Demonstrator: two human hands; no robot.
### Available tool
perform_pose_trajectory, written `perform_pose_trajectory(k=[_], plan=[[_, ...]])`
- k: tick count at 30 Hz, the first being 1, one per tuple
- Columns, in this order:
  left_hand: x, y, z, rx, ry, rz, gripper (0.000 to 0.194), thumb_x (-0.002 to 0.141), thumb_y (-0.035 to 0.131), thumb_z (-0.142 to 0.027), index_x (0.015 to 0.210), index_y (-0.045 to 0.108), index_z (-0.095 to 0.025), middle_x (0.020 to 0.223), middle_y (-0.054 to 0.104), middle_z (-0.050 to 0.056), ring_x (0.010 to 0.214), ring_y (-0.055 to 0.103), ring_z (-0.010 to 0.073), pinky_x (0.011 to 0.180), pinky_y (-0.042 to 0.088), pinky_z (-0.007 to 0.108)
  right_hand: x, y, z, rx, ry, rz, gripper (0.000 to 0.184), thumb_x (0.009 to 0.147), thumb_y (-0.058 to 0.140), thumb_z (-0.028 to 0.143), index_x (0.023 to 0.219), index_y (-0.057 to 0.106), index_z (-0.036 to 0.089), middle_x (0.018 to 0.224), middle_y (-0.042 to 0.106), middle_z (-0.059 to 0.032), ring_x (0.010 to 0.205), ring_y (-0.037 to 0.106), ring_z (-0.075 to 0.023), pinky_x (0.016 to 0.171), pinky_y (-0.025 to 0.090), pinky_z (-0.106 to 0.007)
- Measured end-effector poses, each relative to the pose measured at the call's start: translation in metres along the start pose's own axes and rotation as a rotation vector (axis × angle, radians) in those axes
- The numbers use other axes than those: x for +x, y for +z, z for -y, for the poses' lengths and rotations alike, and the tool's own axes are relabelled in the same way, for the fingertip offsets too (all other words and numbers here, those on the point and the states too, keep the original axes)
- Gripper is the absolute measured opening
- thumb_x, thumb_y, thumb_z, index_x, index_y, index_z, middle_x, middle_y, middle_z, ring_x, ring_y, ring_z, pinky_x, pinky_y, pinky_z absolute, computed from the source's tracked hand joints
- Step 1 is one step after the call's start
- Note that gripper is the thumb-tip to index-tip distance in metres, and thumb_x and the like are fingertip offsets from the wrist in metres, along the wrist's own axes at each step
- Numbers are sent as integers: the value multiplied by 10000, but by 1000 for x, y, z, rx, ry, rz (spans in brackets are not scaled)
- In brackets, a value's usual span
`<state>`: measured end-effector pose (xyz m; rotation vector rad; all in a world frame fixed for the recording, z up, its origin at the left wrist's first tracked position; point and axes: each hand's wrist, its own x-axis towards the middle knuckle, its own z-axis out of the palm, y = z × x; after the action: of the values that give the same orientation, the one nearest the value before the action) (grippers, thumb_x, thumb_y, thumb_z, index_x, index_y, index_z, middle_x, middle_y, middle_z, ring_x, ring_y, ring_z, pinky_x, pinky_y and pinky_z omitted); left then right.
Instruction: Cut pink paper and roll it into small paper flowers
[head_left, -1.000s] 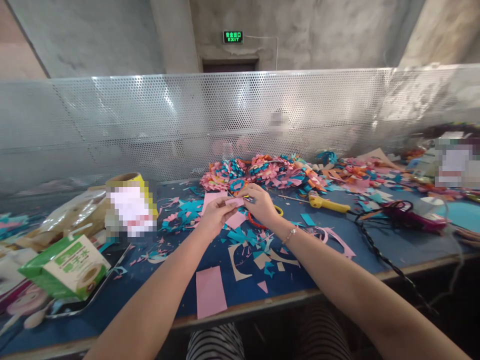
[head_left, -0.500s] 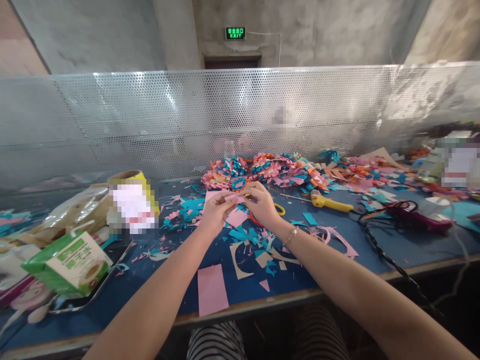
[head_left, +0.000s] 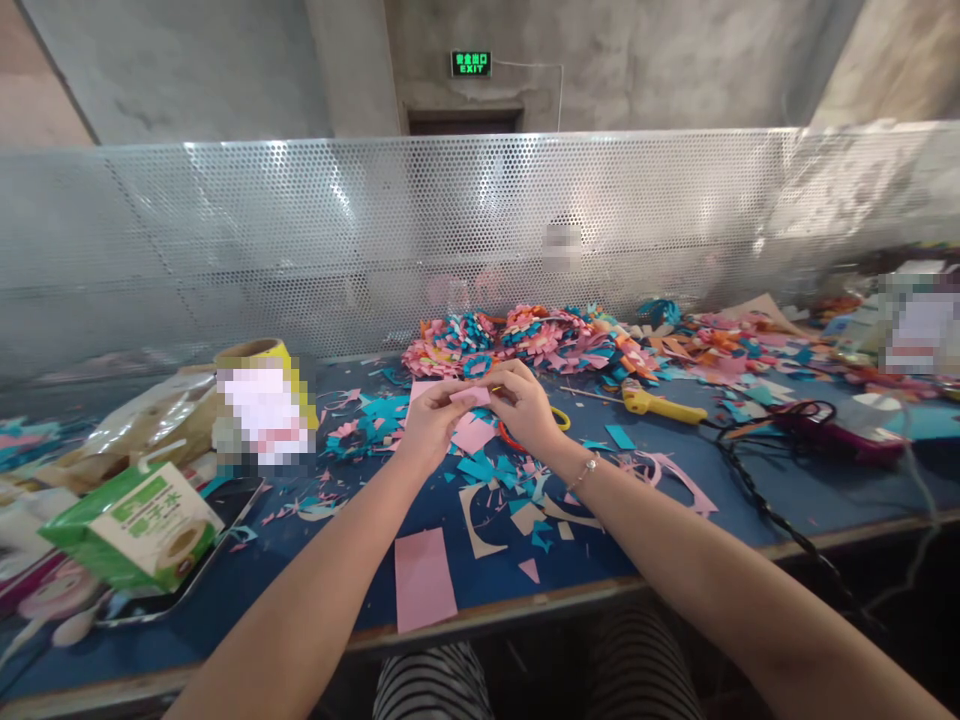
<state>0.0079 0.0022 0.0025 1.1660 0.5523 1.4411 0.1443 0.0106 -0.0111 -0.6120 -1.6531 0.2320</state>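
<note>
Lit wall sign point(head_left: 471, 64) — "安全出口 EXIT", green carton point(head_left: 135, 530) — lettering mostly blurred

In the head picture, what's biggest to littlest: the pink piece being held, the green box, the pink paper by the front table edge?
1. Green box
2. Front pink paper
3. Held pink piece

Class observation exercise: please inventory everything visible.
flat table: one, blue, foreground
small flat piece: one, pink, centre
rectangular sheet: one, pink, near edge
cut scraps: many, multicoloured, across table
fringed clusters: several, multicoloured, far side
looped handles: two, red and yellow, centre
corded tool: one, yellow, right
boxy carton: one, green, white, left
hollow roll: one, yellow, left
perforated panel: one, silvery, behind
exit sign: one, green, above
left hand, right hand: two, bare, at small flat piece
</note>
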Motion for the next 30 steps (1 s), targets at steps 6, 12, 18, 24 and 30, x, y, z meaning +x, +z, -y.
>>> perform_pose_trajectory(k=[6, 12, 18, 24, 30], plan=[[-1, 0, -1, 24, 4, -2, 193, 497, 736, -145, 678, 671, -157, 652, 642, 0, 616, 573, 88, 653, 452, 231, 1, -1, 1, -32, -24, 4, 164, 749, 517, 114, 786, 625, 232, 865, 497, -36, 818, 522, -149, 648, 470, -285], [-1, -2, 0, 48, 9, 27, 179, 522, 729, -176, 692, 672, -161, 657, 640, 5, 628, 578, 95, 654, 451, 235, 0, -1, 3, -46, -19, 17, 137, 750, 524, 127, 774, 625, 217, 861, 497, -41, 792, 523, -143, 616, 465, -275], [1, -4, 2, 63, 10, 6, 143, 525, 726, -172, 657, 670, -166, 652, 632, 4, 594, 550, 78, 576, 429, 208, -1, 0, 2, -41, -19, 15, 115, 722, 556, 141, 757, 630, 222, 852, 512, -42, 818, 528, -154, 647, 477, -298], [3, -6, 6, 87, 44, 5, 158, 515, 730, -182, 667, 689, -168, 637, 633, 13, 574, 528, 79, 540, 404, 212, 0, 1, 4, -44, 9, 15, 129, 704, 549, 120, 727, 629, 217, 826, 526, -38, 773, 533, -149, 618, 472, -293], [4, -8, 6, 159, 23, -42, 197, 506, 739, -206, 697, 704, -171, 734, 669, 41, 609, 542, 101, 572, 414, 238, -1, 2, -2, 53, 54, 12, 150, 704, 552, 135, 819, 598, 219, 911, 482, -39, 796, 534, -139, 638, 492, -281]])
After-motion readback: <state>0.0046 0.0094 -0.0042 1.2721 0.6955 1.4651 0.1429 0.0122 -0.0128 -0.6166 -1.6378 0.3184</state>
